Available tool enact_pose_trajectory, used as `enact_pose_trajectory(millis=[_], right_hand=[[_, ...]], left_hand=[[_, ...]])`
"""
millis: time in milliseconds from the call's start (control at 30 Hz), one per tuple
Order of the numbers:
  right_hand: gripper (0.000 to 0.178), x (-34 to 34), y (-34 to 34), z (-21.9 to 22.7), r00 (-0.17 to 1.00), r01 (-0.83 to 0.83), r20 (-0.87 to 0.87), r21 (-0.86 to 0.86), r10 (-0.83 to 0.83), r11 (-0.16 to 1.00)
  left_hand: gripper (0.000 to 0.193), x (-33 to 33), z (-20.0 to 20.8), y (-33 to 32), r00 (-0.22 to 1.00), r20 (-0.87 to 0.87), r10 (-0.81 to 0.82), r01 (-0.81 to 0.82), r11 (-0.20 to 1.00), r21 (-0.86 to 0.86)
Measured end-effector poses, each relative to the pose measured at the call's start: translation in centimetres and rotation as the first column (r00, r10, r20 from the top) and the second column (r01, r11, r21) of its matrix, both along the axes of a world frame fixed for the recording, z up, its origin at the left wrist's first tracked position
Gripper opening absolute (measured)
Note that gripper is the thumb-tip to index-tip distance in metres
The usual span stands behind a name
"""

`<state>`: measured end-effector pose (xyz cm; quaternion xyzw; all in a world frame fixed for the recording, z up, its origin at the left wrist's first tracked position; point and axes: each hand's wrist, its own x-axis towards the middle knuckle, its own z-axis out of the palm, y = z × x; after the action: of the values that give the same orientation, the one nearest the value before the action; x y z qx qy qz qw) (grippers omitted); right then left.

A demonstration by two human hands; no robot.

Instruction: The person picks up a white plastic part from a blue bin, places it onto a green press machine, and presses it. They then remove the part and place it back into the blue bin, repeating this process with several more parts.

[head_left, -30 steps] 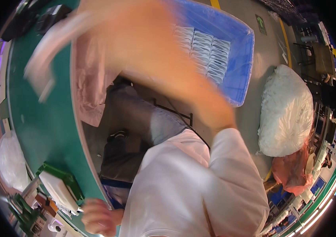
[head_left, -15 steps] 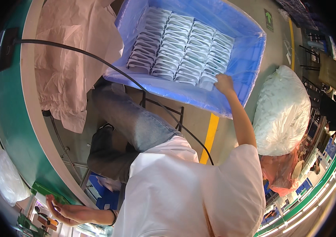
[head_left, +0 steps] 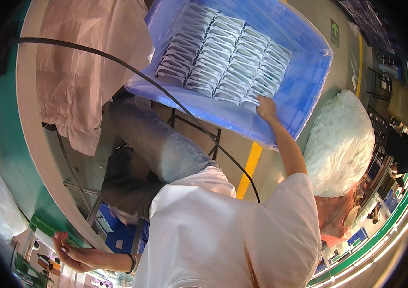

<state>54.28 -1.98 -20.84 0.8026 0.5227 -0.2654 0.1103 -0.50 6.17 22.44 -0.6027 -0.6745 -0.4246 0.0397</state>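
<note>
My right hand [head_left: 267, 109] reaches into a blue bin [head_left: 305, 91] lined with clear plastic film. Its fingers are closed on the end of a white plastic part [head_left: 250, 102] at the near right corner of the stack. Several rows of matching curved white parts [head_left: 224, 45] lie packed side by side in the bin. Off at the lower left, my left hand [head_left: 77, 255] is held palm up beside the green-topped bench [head_left: 9, 158]. Its fingers are loosely bent and apart, and nothing shows in them.
A black cable [head_left: 132, 69] arcs across from the bench past the bin's near side. Brown paper [head_left: 72, 72] hangs over the bench edge. Right of the bin stands a large stuffed white bag [head_left: 343, 144], with a reddish bag [head_left: 333, 216] below it.
The whole view has shifted and tilted slightly. My right hand stays at the same corner of the stack, still gripping the white part. My left hand keeps nearly the same pose.
</note>
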Motion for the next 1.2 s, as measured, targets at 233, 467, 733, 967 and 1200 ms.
enact_pose_trajectory(millis=[233,467,733,967,1200], right_hand=[[0.044,0.8,-0.5,-2.7,0.983,0.143,-0.101,-0.094,-0.152,0.985],[0.04,1.3,-0.3,-4.3,0.901,0.284,-0.291,-0.167,-0.322,0.944],[0.033,0.8,-2.3,-6.2,0.852,0.28,-0.494,0.152,-0.172,0.948],[0.018,0.9,0.5,-0.5,0.945,-0.304,0.051,-0.234,0.324,0.924],[0.021,0.7,0.1,1.2,0.976,-0.213,0.017,-0.116,0.216,0.97]], left_hand=[[0.032,0.4,-0.4,0.1,0.996,-0.091,0.018,-0.021,0.999,-0.032],[0.03,0.8,-0.1,0.2,0.995,-0.094,0.04,-0.047,0.996,-0.072],[0.029,-0.6,-0.2,-0.4,0.997,-0.04,0.065,-0.067,0.996,-0.052],[0.031,-0.7,0.0,-0.1,0.996,-0.081,0.046,-0.05,0.997,-0.054],[0.034,-0.4,-0.3,-0.1,0.994,-0.084,0.075,-0.079,0.996,-0.044]])
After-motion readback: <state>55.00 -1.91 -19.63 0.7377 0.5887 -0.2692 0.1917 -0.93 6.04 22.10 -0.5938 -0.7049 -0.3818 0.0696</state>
